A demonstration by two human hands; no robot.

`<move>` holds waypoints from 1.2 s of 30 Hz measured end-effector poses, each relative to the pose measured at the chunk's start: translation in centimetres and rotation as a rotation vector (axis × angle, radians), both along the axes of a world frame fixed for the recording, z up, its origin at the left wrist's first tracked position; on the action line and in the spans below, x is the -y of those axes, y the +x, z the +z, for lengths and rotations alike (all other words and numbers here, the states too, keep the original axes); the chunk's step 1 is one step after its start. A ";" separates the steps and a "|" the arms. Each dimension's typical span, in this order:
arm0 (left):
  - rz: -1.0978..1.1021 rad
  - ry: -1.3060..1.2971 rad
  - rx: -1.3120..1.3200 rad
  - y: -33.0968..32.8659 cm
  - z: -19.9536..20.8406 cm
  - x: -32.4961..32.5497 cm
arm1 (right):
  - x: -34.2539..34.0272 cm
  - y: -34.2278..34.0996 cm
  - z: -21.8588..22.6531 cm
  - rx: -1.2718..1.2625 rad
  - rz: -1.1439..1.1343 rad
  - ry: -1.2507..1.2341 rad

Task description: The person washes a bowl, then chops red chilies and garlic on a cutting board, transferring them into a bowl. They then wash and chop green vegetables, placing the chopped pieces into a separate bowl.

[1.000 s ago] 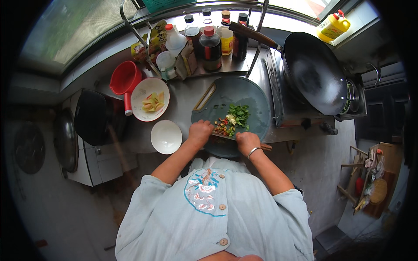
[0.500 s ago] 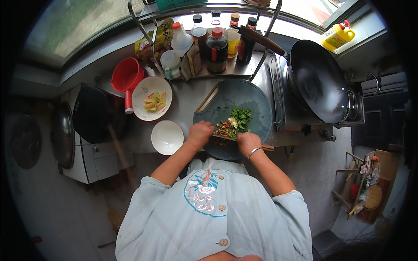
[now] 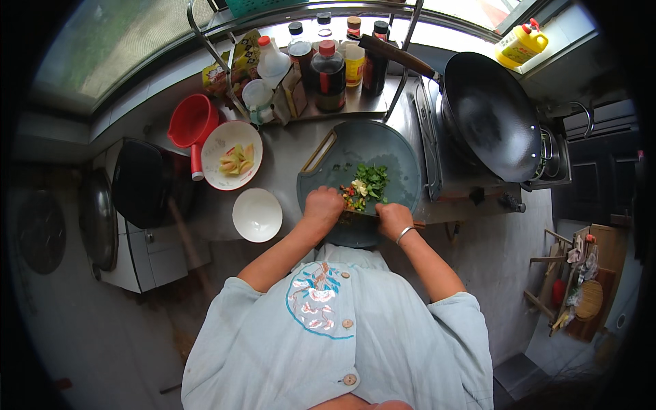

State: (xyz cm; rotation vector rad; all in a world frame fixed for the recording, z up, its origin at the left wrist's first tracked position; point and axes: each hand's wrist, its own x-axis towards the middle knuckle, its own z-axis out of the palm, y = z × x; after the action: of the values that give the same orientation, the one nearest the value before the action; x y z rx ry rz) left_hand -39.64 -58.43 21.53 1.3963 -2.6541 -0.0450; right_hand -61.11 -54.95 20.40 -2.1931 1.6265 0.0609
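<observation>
A round grey-green cutting board [image 3: 404,158] lies on the counter in front of me. My right hand [image 3: 395,220] is wrapped around a kitchen knife [image 3: 418,225]; a bit of its wooden handle sticks out past the fist. The narrow blade lies across the near part of the board. At the blade's left end, the curled fingers of my left hand [image 3: 324,205] are closed on it. Just beyond the blade sit chopped red and yellow pieces [image 3: 352,201], pale chopped bits [image 3: 359,186] and cut green herbs [image 3: 372,182]. My hands partly cover the blade and the chopped pieces.
Left of the board stand a white bowl [image 3: 257,215], a plate [image 3: 213,145] of pale sliced pieces [image 3: 237,160] and a red dipper [image 3: 189,120]. Sauce bottles [image 3: 328,76] fill a metal rack behind. A black wok [image 3: 490,116] rests on the stove at right.
My left hand has come closer to my right hand along the blade, covering more of the chopped pieces. The whole view has shifted slightly, so the counter things appear farther left.
</observation>
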 end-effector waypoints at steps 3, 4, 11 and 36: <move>0.004 0.024 0.010 -0.2 0.4 -0.5 | 0.2 -0.4 -0.1 0.011 0.013 -0.018; 0.021 0.027 0.000 0.0 0.2 -1.0 | 0.0 -0.3 -0.1 0.011 0.019 -0.016; 0.046 0.038 -0.050 2.1 -2.4 -1.4 | 0.1 1.6 0.2 -0.055 0.033 -0.048; 0.066 0.032 -0.157 2.6 -2.9 -1.4 | 0.6 2.0 1.1 -0.185 0.077 -0.006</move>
State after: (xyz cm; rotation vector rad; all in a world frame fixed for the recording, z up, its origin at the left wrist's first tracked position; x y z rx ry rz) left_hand -37.06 -57.05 18.62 1.4264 -2.4890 -0.1835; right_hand -59.07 -55.58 21.46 -2.3130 1.6375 0.2894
